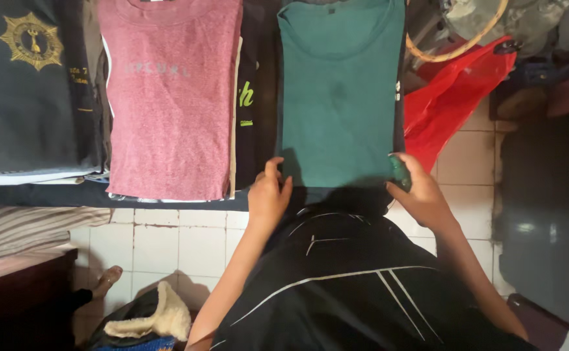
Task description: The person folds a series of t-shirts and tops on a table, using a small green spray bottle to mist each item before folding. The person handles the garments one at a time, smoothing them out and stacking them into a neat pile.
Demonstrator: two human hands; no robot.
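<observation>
**Green shirt folded, both hands at its near edge**

A folded teal-green cotton T-shirt [340, 97] lies flat atop a dark pile. The left hand [268, 195] rests with loose fingers at its lower left corner; the right hand [421, 192] pinches the lower right corner. The fold looks done, with only squaring left. Just left lies a folded heathered pink T-shirt [171, 104]; a red plastic bag [453, 97] crowds the right edge. Open room is the white tiled floor [167, 240] below.
</observation>
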